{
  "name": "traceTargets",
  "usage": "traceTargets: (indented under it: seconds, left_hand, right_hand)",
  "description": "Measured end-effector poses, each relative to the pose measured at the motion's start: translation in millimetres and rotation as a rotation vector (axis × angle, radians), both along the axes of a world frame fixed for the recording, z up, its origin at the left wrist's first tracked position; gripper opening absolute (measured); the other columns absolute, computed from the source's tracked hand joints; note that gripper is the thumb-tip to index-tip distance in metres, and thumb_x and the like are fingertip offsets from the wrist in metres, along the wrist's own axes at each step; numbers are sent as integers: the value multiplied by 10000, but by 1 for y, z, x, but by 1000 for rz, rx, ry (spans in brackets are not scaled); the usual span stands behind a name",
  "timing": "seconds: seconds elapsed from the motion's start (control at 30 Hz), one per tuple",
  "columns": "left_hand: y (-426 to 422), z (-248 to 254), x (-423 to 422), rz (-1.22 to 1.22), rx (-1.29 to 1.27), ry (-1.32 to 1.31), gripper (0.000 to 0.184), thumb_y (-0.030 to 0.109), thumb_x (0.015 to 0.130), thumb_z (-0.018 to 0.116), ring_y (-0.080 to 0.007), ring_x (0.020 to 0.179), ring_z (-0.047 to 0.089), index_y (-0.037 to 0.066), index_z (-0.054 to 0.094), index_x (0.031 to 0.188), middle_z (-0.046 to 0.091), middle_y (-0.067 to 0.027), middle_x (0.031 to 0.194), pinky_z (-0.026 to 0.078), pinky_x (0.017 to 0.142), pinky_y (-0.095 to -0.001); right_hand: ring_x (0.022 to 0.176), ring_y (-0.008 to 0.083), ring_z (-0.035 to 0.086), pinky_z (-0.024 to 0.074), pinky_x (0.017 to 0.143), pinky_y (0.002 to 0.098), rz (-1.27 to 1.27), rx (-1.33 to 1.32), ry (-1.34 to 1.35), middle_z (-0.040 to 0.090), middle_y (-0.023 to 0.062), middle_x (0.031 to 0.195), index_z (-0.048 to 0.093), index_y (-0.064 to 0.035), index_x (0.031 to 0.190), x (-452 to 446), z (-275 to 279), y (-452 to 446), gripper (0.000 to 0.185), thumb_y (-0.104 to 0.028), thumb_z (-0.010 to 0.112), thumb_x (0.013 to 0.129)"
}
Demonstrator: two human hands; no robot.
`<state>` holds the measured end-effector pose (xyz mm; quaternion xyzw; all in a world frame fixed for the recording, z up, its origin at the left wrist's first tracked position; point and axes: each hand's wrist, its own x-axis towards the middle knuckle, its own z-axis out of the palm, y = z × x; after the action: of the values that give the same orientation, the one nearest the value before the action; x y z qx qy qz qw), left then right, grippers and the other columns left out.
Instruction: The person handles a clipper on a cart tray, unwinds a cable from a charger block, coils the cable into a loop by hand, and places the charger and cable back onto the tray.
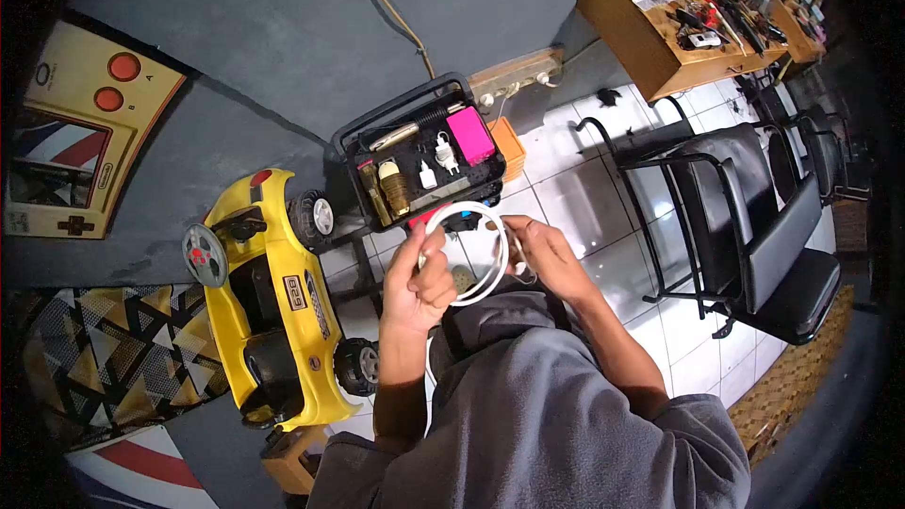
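In front of my body a white cable [465, 206] is wound into a round loop. My left hand [419, 278] has its fingers curled around the loop's left side. My right hand [547, 259] is closed at the right side of the loop, with a small pale end of the cable near the fingertips. Just beyond the hands stands a black tray [353, 146] with a handle. In it lie a bright pink box [470, 135], a white charger plug [446, 155], a smaller white plug [427, 175] and an amber bottle [393, 188].
A yellow toy car [311, 320] stands to the left. Black chairs [745, 217] are on the right, on the white tiled floor [584, 198]. A wooden counter [627, 33] at the upper right carries bottles and tools. A power strip [514, 85] is by the grey wall.
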<state>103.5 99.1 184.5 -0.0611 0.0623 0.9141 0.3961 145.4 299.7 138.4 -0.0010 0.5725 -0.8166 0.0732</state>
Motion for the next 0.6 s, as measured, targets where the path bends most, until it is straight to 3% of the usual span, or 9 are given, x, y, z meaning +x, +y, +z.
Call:
traceTargets:
  seconds: [0.1,0.23,0.37,0.4,0.43,0.47,0.53,0.57,0.6]
  left_hand:
    - [8,-7,4,128,27,62,304,338,1019,242,-50,344,173,118,369,851,229,68,450,166,359,-225]
    - [25,-26,12,270,-294,104,349,407,1003,289,-54,373,188,155,407,792,232,67,462,174,400,-221]
    - [35,-43,26,197,-300,185,438,477,980,279,-155,591,430,117,457,805,421,-8,615,375,614,-308]
    - [33,-44,24,199,-300,187,438,477,980,279,-155,591,430,117,457,805,421,-8,615,375,614,-308]
    - [29,-45,21,112,-340,275,477,494,974,268,-191,660,465,90,484,843,463,-39,670,390,690,-335]
    - [25,-45,19,22,-378,361,524,511,968,256,-226,729,500,62,512,881,505,-69,724,405,765,-363]
    - [20,-36,13,-27,-380,299,544,510,971,242,-232,752,511,44,519,923,520,-85,766,415,779,-362]
    - [18,-32,11,-77,-381,240,567,509,973,229,-237,775,523,26,527,966,536,-100,807,424,792,-362]
    - [18,-30,12,-114,-544,277,509,482,984,248,-184,665,484,51,512,924,478,-41,691,427,745,-335]
  right_hand:
    - [730,104,573,462,695,238,30,-38,-8,605,59,830,509,57,1154,-4,21,-11,348,-237,418,992]
    - [735,119,596,470,711,250,-14,-22,-39,598,54,785,523,52,1115,-3,26,-9,320,-220,403,998]
    - [558,62,443,387,523,224,-161,-248,-83,437,-24,633,532,56,1100,-2,19,-7,312,-212,410,997]
    - [510,39,343,309,459,218,-130,-292,-81,378,-53,615,554,42,1078,-2,19,-3,301,-219,431,991]
    - [510,39,343,309,459,218,-127,-293,-80,378,-53,615,554,42,1078,-1,21,0,301,-219,431,991]
    - [508,33,349,307,460,211,-102,-123,-80,391,-56,615,571,33,1062,1,26,4,293,-220,446,985]
    - [521,19,368,313,474,197,-71,167,-42,435,-52,623,612,19,1029,4,40,5,276,-219,487,968]
    - [521,19,368,313,474,197,-69,168,-40,435,-52,623,612,19,1029,4,39,4,276,-219,487,968]
    - [526,17,371,315,478,193,-67,225,-20,442,-49,622,614,18,1036,5,37,3,275,-216,488,967]
